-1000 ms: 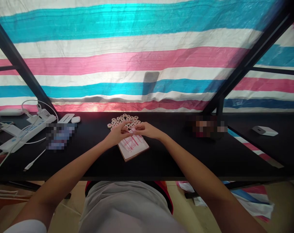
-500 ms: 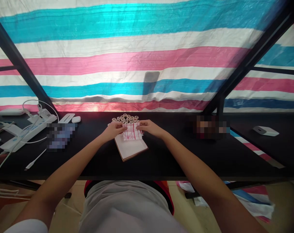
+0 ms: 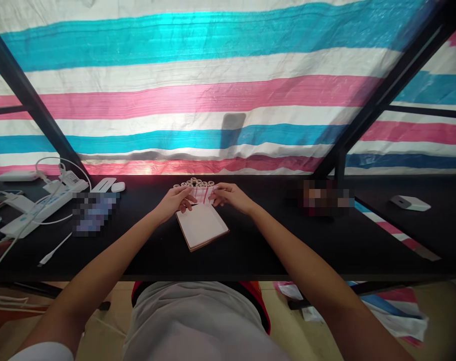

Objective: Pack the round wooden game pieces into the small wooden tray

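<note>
A white paper sheet with red grid lines (image 3: 203, 194), which looks like a Chinese chess board, is pinched at its left edge by my left hand (image 3: 177, 198). My right hand (image 3: 231, 197) grips the same sheet's right edge. Just below the sheet lies a shallow square box or lid (image 3: 203, 228), white on top with a brown rim, turned at an angle on the desk. Several round, pale Chinese chess pieces (image 3: 193, 182) with dark markings sit behind the sheet, partly hidden by it and my hands.
On the black desk (image 3: 261, 250), a white power strip (image 3: 43, 208) with cables and a blurred phone-like object (image 3: 94, 214) lie left. A blurred dark object (image 3: 318, 198) and a white charger (image 3: 411, 203) are at right. Striped sheeting (image 3: 213, 95) hangs behind.
The gridded sheet now tilts or folds away and shows less of its face. It has moved back, uncovering more of the white square below. Both hands still hold it.
</note>
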The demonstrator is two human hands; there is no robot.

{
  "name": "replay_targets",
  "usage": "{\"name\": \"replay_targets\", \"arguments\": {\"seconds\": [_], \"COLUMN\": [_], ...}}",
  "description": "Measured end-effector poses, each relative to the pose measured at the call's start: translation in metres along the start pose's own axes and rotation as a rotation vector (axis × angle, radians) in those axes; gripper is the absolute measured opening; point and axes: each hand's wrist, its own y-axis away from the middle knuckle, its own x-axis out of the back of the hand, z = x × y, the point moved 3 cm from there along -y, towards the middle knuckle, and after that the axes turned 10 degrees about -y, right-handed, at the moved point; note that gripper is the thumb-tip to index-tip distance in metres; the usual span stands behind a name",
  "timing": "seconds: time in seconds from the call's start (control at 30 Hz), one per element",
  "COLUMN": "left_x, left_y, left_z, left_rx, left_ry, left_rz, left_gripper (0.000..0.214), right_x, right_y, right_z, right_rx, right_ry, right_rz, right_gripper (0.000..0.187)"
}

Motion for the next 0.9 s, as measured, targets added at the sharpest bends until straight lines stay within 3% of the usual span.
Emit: {"name": "replay_targets", "arguments": {"seconds": [0.17, 0.3, 0.5, 0.67, 0.9], "left_x": [0.003, 0.003, 0.001, -0.002, -0.007], "left_y": [-0.001, 0.000, 0.001, 0.001, 0.004], "left_z": [-0.001, -0.001, 0.000, -0.004, 0.004], "left_rx": [-0.019, -0.076, -0.077, -0.008, -0.176], "left_ry": [-0.048, -0.173, -0.013, -0.075, -0.213], "left_rz": [0.062, 0.111, 0.181, 0.092, 0.147], "left_gripper": [0.047, 0.040, 0.082, 0.046, 0.048], "right_x": [-0.004, -0.004, -0.002, -0.004, -0.007], "right_y": [0.000, 0.000, -0.002, -0.003, 0.000], "right_z": [0.002, 0.001, 0.003, 0.006, -0.005], "right_rx": [0.022, 0.058, 0.086, 0.121, 0.361], "right_ry": [-0.069, -0.001, 0.110, 0.160, 0.551], "right_rz": [-0.097, -0.067, -0.029, -0.079, 0.066], "right_gripper": [0.025, 0.028, 0.028, 0.028, 0.026]}}
